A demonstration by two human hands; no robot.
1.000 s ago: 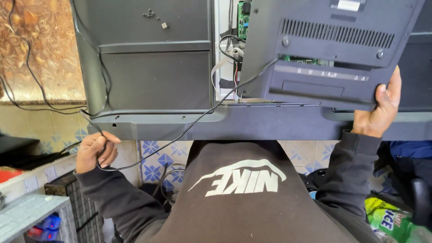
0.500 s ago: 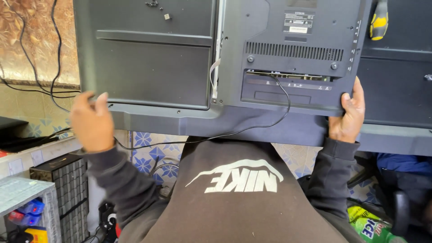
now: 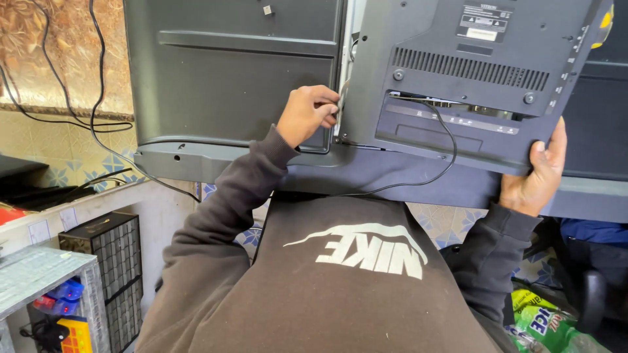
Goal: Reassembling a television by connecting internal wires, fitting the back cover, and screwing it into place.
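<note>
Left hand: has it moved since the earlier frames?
Yes. The left hand has come up from the desk edge to the left edge of the loose back cover.

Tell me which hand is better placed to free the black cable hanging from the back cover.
Left, probably: the left hand pinches only the edge of the back cover, near the black cable, while the right hand props the cover's lower corner.
</note>
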